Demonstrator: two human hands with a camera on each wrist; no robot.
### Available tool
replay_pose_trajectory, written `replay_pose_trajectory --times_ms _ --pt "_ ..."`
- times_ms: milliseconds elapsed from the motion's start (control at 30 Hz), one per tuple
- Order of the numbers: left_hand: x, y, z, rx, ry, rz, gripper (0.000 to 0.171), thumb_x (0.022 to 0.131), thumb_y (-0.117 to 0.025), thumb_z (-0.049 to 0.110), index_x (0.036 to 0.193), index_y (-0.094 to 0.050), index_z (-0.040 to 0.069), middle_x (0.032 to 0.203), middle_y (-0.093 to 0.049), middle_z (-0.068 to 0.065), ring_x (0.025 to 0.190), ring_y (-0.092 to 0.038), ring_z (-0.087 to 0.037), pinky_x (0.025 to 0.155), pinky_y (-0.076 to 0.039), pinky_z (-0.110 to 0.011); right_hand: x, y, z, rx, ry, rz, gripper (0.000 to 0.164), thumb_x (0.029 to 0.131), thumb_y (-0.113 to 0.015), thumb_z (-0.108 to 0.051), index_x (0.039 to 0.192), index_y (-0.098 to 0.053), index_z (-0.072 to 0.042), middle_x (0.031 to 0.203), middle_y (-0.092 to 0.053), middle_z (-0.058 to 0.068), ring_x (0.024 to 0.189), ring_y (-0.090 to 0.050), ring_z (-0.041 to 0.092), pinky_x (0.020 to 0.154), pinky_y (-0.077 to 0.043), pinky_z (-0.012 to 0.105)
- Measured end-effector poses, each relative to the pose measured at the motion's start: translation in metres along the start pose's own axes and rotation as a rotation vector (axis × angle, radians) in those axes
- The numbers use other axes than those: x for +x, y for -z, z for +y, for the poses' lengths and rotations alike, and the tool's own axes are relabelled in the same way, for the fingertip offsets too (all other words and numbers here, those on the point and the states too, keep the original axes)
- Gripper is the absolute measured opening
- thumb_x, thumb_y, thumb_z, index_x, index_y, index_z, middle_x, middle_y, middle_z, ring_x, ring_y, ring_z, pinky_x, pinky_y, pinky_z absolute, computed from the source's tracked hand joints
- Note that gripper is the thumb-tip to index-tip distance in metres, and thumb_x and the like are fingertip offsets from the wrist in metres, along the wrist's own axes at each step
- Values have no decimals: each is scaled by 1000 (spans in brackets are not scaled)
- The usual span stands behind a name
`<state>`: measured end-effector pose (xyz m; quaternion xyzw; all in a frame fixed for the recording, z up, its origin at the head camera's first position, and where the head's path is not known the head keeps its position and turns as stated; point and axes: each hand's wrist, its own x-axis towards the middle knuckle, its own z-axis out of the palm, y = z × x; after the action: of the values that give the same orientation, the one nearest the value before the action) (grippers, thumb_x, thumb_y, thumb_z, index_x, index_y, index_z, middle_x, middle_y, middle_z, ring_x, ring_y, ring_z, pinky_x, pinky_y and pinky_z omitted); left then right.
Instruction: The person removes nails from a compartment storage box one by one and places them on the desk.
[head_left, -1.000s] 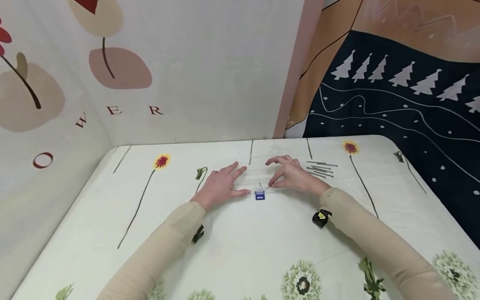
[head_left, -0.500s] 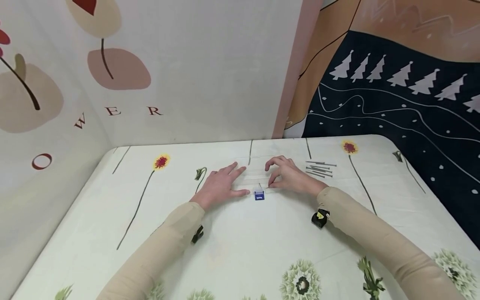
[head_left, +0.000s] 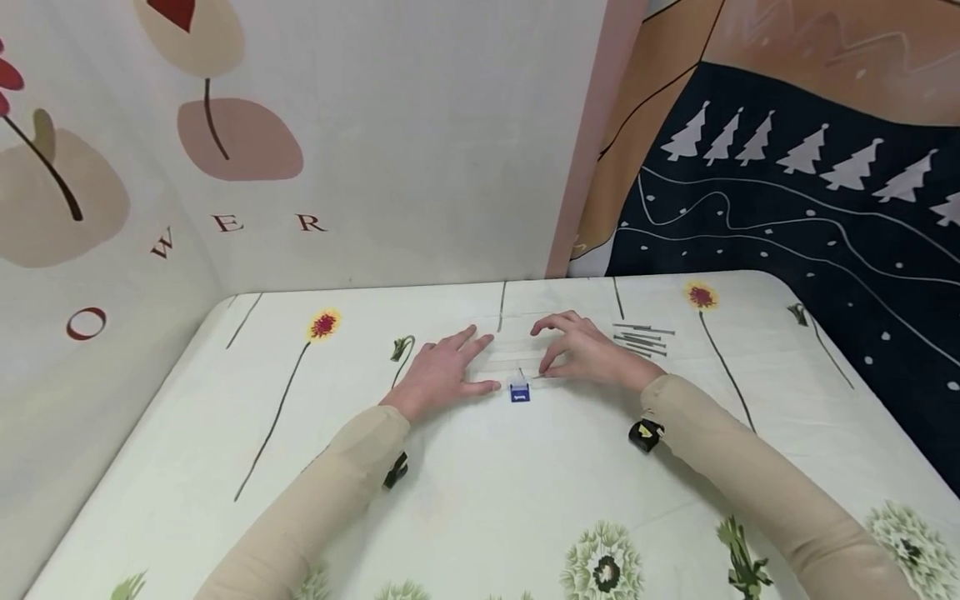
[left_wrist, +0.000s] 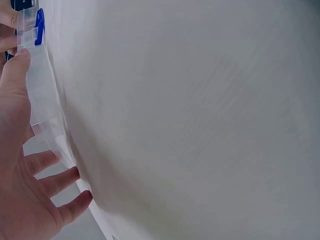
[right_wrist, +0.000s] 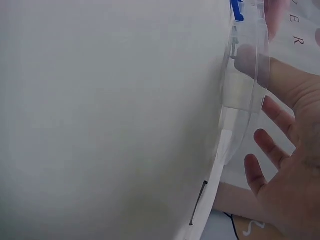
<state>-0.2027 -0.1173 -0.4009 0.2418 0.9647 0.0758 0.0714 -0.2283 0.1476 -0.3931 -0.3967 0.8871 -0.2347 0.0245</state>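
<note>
A clear plastic box (head_left: 507, 357) with a blue latch (head_left: 520, 392) on its near side sits on the table. My left hand (head_left: 442, 371) lies at its left side with the fingers spread; in the left wrist view the thumb (left_wrist: 18, 70) touches the box's near wall. My right hand (head_left: 583, 354) reaches in over the right part, thumb and index finger pinching a thin nail low in the box. Through the clear wall in the right wrist view, a nail (right_wrist: 234, 44) shows beside the thumb (right_wrist: 250, 61). Another thin nail (head_left: 521, 372) is behind the latch.
Several loose nails (head_left: 641, 337) lie in a group on the table to the right of my right hand. A flower-print cloth (head_left: 480, 492) covers the table. Printed fabric hangings (head_left: 435, 142) stand along the back and the sides.
My right thumb and index finger have lowered very slightly, and the pinched nail looks flatter. My left hand and the box stay where they were.
</note>
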Motion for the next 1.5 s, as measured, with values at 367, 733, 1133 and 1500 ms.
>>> replay_pose_trajectory --times_ms 367,733,1133,1500 --pt "0 4 -1 -9 -9 22 82 87 -56 66 152 -33 21 156 -26 -13 134 -38 -36 102 -34 -55 5 3 -6 -96 30 -32 9 79 -81 -14 75 -77 -21 121 -54 2 117 -43 27 94 -36 46" --pt "0 0 -1 -9 -5 11 83 86 -55 66 152 -33 21 156 -26 -12 135 -37 -35 104 -33 -57 2 1 3 6 51 -27 10 81 -79 -11 76 -74 -19 115 -56 3 113 -45 27 97 -36 45" --pt "-2 0 0 4 -13 16 83 87 -56 64 152 -33 20 156 -26 -13 134 -37 -36 103 -33 -57 -11 12 10 207 -26 87 8 83 -75 -4 83 -74 -12 97 -61 0 99 -52 23 91 -41 43" --pt "-1 0 1 10 -11 20 83 87 -56 65 152 -33 21 156 -27 -13 134 -38 -35 103 -34 -54 -26 31 13 200 -160 88 2 87 -72 -10 86 -74 -9 103 -61 3 106 -51 25 96 -40 48"
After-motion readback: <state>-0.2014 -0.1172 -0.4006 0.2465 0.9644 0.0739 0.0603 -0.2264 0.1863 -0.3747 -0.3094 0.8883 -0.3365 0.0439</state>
